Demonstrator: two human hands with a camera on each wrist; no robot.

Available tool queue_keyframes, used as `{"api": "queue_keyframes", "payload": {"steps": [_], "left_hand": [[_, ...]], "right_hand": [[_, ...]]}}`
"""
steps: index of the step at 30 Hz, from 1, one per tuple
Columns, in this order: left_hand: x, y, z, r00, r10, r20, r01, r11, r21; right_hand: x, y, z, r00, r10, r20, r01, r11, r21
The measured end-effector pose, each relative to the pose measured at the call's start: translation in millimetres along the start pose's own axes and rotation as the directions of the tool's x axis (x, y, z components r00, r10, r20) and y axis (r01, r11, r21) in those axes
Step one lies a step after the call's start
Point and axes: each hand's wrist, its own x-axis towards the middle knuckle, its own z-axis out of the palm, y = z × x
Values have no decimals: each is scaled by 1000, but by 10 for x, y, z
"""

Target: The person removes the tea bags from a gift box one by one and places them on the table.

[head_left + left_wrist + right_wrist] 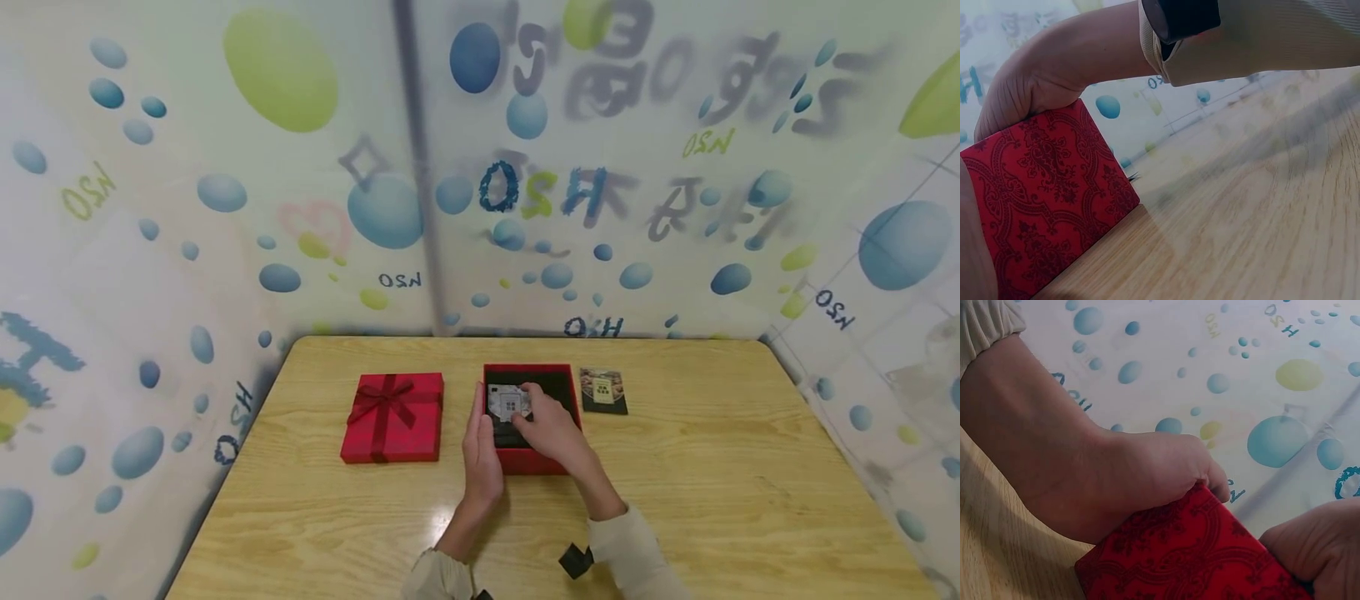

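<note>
A red box (534, 461) with a dark lining stands uncovered on the table; its side (1047, 194) shows a dark floral pattern in the left wrist view. My left hand (482, 458) rests along the box's left side, fingers straight, thumb near the rim. Inside the box, my right hand (551, 425) pinches the right part of a silvery-grey square packet (507, 403) with a printed label between thumb and index finger. From the left wrist, the right hand (1029, 94) is seen reaching over the rim, its fingertips hidden inside.
A red lid (420, 417) with a dark ribbon bow lies left of the box. To the right of the box is a dark square packet (604, 392) with a yellowish label. A patterned curtain (637, 250) hangs behind the wooden table (712, 467).
</note>
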Motion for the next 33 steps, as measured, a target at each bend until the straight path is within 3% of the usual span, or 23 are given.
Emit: {"api": "queue_keyframes", "payload": {"steps": [10,24,28,33], "left_hand": [[-5,7,-8,1000,-25,6,25,1000,0],[-1,2,-5,1000,-29,-1,29,1000,10],[9,5,-5,1000,-23,-3,23,1000,9],[13,-8,-2,1000,-16,-1,16,1000,8]], "right_hand": [[9,7,26,1000,19,-24,-19,1000,-25],[-4,-7,27,993,-30,-118,25,999,-47],[12,-2,28,989,-31,-144,29,999,-18],[28,-3,22,993,-11,-121,14,1000,22]]}}
